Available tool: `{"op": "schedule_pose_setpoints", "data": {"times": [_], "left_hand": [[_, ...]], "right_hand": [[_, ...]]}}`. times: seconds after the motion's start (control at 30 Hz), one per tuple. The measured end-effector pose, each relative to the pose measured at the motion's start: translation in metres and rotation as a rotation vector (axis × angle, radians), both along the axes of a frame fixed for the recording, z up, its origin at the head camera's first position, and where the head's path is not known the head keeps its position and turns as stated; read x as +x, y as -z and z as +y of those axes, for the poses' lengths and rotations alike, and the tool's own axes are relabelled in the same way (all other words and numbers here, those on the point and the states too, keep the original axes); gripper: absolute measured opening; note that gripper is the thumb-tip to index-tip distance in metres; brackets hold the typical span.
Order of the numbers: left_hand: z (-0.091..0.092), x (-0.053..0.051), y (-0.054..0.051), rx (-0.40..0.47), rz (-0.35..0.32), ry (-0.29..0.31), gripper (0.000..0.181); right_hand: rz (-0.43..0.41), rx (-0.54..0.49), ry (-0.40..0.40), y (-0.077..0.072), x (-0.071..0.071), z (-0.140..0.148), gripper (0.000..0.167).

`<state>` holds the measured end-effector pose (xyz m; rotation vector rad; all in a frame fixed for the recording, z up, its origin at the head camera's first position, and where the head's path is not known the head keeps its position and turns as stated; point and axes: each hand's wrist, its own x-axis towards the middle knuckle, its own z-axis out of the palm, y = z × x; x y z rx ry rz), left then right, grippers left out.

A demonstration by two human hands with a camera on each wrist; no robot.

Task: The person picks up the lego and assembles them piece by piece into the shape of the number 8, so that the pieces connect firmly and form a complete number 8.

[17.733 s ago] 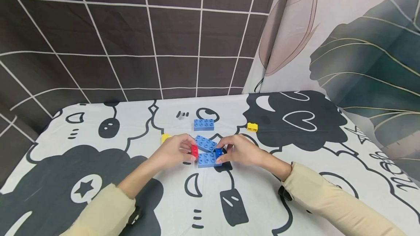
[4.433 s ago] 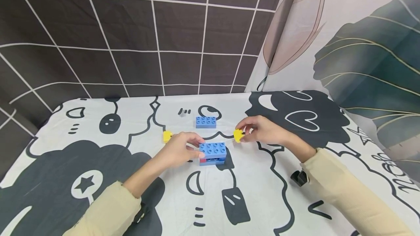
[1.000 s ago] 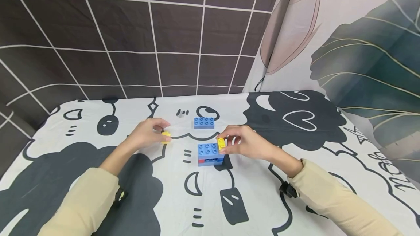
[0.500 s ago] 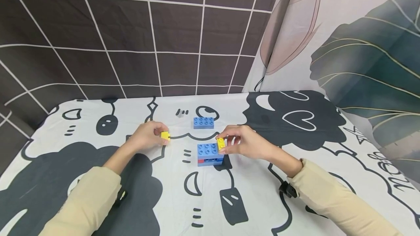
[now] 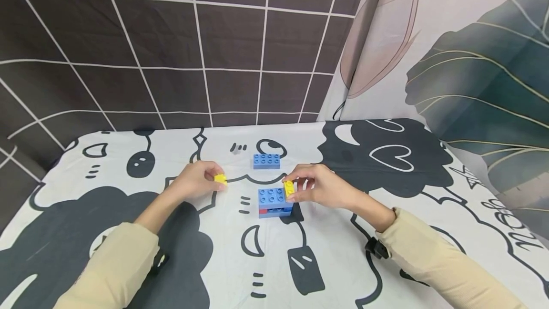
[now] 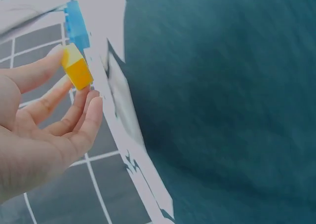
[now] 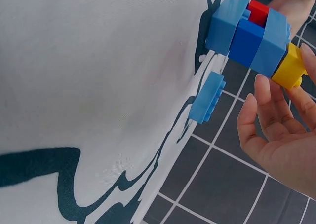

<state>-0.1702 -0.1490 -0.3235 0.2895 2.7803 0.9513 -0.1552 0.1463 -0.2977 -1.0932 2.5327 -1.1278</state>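
Both pinch: the left hand (image 5: 198,181) a yellow plastic brick (image 5: 220,179); mid-frame, the right hand (image 5: 315,187) a two-stud yellow plastic brick (image 5: 289,188), best pressed evenly onto the blue-and-red plastic stack (image 5: 272,203).

The right wrist view crops the right hand (image 7: 284,140)

head view looks forward and down above the fingers (image 5: 296,174); wrist views sit nearer, right sharing the stack (image 5: 271,198).

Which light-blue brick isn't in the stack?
The far light-blue brick, lying alone beyond the stack; the other two sandwich the red brick and the dark-blue brick.
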Motion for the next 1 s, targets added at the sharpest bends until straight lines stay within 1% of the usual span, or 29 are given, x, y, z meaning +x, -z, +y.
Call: {"op": "schedule_pose_setpoints", "data": {"times": [0.13, 0.23, 0.4, 0.53, 0.67, 0.83, 1.0], "left_hand": [[0.007, 0.005, -0.005, 0.044, 0.012, 0.017, 0.029], [0.015, 0.010, -0.011, 0.088, 0.028, 0.034, 0.029], [0.028, 0.020, -0.019, 0.174, 0.053, 0.079, 0.028], [0.038, 0.027, -0.024, 0.234, 0.054, 0.099, 0.026], [0.047, 0.034, -0.028, 0.292, 0.027, 0.100, 0.027], [0.057, 0.042, -0.031, 0.327, -0.002, 0.113, 0.028], [0.063, 0.047, -0.028, 0.335, -0.006, 0.133, 0.027]], "right_hand": [[-0.003, -0.002, -0.001, 0.000, 0.000, 0.000, 0.034], [-0.004, 0.000, -0.003, 0.000, 0.000, 0.000, 0.034], [-0.005, 0.001, -0.006, 0.001, 0.000, 0.000, 0.034], [-0.013, -0.001, -0.004, 0.001, -0.001, 0.001, 0.035], [-0.022, -0.001, -0.006, 0.001, -0.002, 0.001, 0.035], [-0.021, -0.002, -0.016, 0.001, -0.002, 0.001, 0.035], [-0.017, -0.011, -0.025, 0.003, -0.003, 0.002, 0.034]]}}
